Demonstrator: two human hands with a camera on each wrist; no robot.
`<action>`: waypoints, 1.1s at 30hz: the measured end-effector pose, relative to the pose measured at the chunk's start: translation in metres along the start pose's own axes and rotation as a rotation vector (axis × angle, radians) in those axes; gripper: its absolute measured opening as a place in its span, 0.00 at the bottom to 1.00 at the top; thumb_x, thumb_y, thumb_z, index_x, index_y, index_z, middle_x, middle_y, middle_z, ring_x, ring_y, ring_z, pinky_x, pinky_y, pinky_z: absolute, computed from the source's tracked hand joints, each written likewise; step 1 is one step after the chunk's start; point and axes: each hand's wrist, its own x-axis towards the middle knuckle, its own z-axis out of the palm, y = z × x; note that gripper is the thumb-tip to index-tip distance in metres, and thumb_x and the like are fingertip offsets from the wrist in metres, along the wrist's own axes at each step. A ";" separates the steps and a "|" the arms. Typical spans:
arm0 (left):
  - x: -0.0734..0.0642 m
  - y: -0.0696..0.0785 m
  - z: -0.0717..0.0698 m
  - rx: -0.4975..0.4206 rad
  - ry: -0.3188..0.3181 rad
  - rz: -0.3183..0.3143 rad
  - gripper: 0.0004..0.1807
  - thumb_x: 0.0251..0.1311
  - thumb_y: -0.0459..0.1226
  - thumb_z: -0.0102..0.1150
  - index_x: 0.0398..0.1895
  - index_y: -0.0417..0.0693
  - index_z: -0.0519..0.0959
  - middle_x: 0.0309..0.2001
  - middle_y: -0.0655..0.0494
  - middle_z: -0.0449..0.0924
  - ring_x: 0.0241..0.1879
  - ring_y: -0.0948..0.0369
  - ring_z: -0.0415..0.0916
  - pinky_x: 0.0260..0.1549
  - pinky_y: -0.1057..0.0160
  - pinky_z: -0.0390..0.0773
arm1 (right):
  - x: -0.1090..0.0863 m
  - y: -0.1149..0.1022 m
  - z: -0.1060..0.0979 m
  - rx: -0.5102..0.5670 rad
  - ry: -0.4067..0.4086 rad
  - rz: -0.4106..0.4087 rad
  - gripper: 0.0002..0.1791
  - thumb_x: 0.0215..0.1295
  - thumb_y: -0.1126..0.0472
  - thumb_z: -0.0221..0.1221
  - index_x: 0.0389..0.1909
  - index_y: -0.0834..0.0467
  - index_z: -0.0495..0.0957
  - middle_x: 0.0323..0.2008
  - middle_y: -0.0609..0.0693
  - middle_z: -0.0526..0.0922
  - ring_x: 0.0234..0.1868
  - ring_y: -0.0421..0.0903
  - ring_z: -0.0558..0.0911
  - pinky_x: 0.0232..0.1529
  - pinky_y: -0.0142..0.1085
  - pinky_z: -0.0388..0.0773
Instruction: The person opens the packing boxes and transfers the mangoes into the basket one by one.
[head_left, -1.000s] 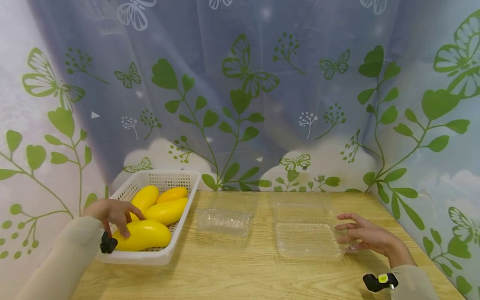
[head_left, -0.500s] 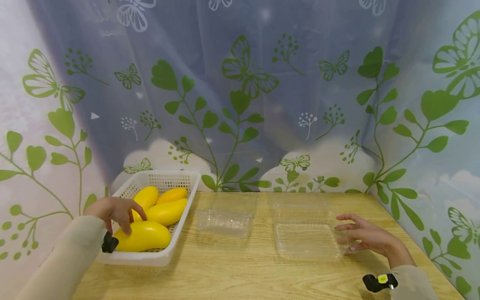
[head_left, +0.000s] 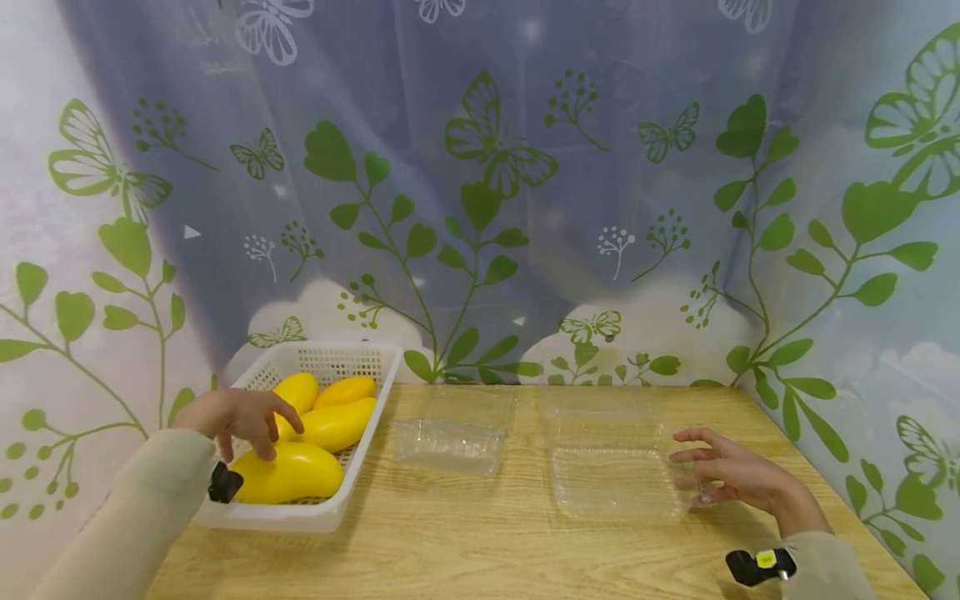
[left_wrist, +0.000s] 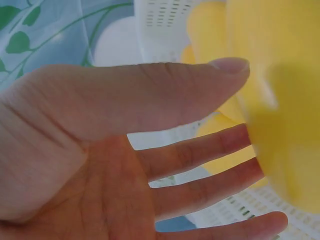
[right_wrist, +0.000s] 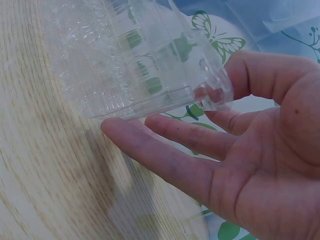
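At the basket's front, my left hand (head_left: 243, 419) is over the nearest yellow mango (head_left: 288, 473). In the left wrist view the thumb (left_wrist: 225, 70) lies against the side of this mango (left_wrist: 285, 105), and the extended fingers pass partly behind it. More mangoes (head_left: 333, 423) lie in the white basket (head_left: 367, 467). At the right, my right hand (head_left: 738, 473) is at the side of an open clear plastic container (head_left: 618, 500). In the right wrist view the thumb and a finger pinch the corner of this container (right_wrist: 170, 100), while the other fingers extend along it.
A second, smaller clear container (head_left: 450, 446) stands open between the basket and the larger container, on the wooden table (head_left: 450, 542). Behind the table hangs a curtain (head_left: 420, 183) with leaves and butterflies, and patterned sheets enclose both sides.
My left hand has shifted slightly to the right and up over the front mango, its fingers spreading. My right hand and both containers have stayed in place.
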 end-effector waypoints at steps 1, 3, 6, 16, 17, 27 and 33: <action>0.000 0.002 0.000 -0.001 0.001 0.004 0.31 0.60 0.28 0.69 0.67 0.47 0.75 0.60 0.32 0.75 0.56 0.41 0.79 0.40 0.42 0.88 | 0.000 0.000 0.000 0.001 -0.002 -0.003 0.38 0.75 0.64 0.53 0.75 0.71 0.42 0.73 0.83 0.53 0.57 0.53 0.84 0.47 0.48 0.88; -0.001 0.005 -0.001 -0.001 0.005 0.012 0.31 0.60 0.28 0.69 0.68 0.47 0.75 0.60 0.32 0.75 0.56 0.41 0.79 0.41 0.40 0.87 | 0.000 0.000 0.000 0.003 -0.001 -0.001 0.38 0.75 0.65 0.53 0.75 0.71 0.42 0.73 0.82 0.53 0.56 0.52 0.85 0.47 0.48 0.88; -0.004 0.012 -0.002 0.022 0.006 0.030 0.31 0.60 0.29 0.69 0.68 0.47 0.75 0.60 0.32 0.75 0.55 0.43 0.80 0.42 0.40 0.87 | 0.000 0.001 0.000 0.004 0.000 0.001 0.38 0.75 0.64 0.53 0.75 0.71 0.43 0.73 0.82 0.53 0.56 0.52 0.85 0.47 0.48 0.88; -0.010 0.029 -0.001 0.060 0.008 0.050 0.31 0.61 0.29 0.69 0.69 0.49 0.75 0.63 0.30 0.73 0.55 0.41 0.80 0.45 0.38 0.85 | -0.001 0.001 -0.001 -0.037 0.022 -0.004 0.37 0.76 0.65 0.51 0.75 0.73 0.42 0.74 0.82 0.52 0.59 0.55 0.84 0.43 0.44 0.88; -0.011 0.030 -0.001 0.059 0.008 0.052 0.31 0.61 0.29 0.69 0.69 0.49 0.75 0.63 0.30 0.73 0.55 0.40 0.80 0.46 0.37 0.85 | -0.001 0.000 -0.001 -0.040 0.027 0.003 0.38 0.77 0.64 0.52 0.75 0.73 0.42 0.74 0.82 0.51 0.58 0.55 0.84 0.43 0.44 0.87; -0.018 0.044 0.000 0.131 0.044 0.117 0.30 0.61 0.32 0.70 0.68 0.52 0.75 0.62 0.33 0.74 0.56 0.43 0.79 0.47 0.40 0.85 | -0.003 -0.012 0.005 -0.109 0.092 0.070 0.41 0.75 0.62 0.57 0.75 0.72 0.44 0.73 0.84 0.50 0.56 0.55 0.84 0.38 0.42 0.85; -0.024 0.052 0.002 0.192 0.080 0.164 0.29 0.60 0.32 0.70 0.66 0.54 0.77 0.61 0.35 0.75 0.57 0.42 0.77 0.45 0.47 0.84 | -0.004 -0.012 0.005 -0.115 0.102 0.074 0.40 0.75 0.63 0.56 0.75 0.72 0.44 0.73 0.84 0.49 0.56 0.54 0.84 0.38 0.41 0.85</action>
